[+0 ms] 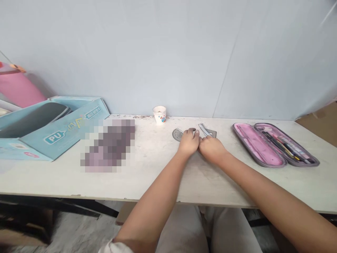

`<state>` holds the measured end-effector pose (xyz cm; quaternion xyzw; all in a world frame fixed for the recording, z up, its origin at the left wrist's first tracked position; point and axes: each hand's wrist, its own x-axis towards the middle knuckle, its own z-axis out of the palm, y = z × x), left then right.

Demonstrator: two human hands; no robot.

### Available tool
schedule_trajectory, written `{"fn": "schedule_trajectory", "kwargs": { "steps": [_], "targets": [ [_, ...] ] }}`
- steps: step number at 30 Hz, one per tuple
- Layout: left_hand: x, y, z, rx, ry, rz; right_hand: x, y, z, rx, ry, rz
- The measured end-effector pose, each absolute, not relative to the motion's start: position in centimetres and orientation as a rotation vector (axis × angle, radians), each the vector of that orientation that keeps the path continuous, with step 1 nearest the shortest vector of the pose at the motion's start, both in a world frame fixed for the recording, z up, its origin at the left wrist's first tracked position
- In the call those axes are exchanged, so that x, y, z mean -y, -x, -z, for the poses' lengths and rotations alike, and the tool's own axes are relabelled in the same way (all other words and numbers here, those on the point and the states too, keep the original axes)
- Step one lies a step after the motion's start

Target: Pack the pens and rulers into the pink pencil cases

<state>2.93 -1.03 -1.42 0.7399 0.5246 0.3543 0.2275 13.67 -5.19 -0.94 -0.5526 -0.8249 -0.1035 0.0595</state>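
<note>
My left hand [189, 142] rests on the table with its fingers bent over a clear protractor [177, 134], whose curved edge shows at its left. Right against it, my right hand [212, 148] is closed at the lower end of a clear ruler [203, 129], which slants up and to the left. Beside the ruler, a clear flat piece with a hole [212, 134], like a set square, sticks out past the knuckles. Both hands touch at the thumbs, and their fingertips are partly hidden.
An open pink pencil case [271, 160] with pens lies at the right. A paper cup [159, 115] stands near the wall. At the left are a blurred purple object [107, 147] and a light-blue box [65, 131] holding a dark item. A brown cardboard [321, 121] is far right.
</note>
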Motion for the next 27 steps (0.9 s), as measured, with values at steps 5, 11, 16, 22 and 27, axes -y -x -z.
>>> {"fn": "schedule_trajectory", "kwargs": {
  "steps": [5, 11, 16, 22, 27],
  "targets": [
    [1.7, -3.1, 1.7, -1.426, -1.962, -0.959, 5.3, -14.0, 1.3, 2.381, 1.671, 0.217],
    [3.6, -4.1, 1.2, -1.03, -2.021, -0.964, 6.4, -18.4, 0.3, 1.907, 1.791, 0.121],
    [5.2, -8.0, 0.3, -0.728, -2.121, -0.948, 7.8, -23.6, -0.2, 1.627, 1.556, 0.06],
    [5.7, -15.2, 0.0, -0.702, -2.347, -0.829, 8.8, -29.8, 1.2, 1.47, 1.534, 0.215],
    [5.3, -19.4, 1.4, -0.868, -2.588, -0.606, 8.9, -33.0, 2.9, 1.584, 1.763, 0.312]
  ]
}}
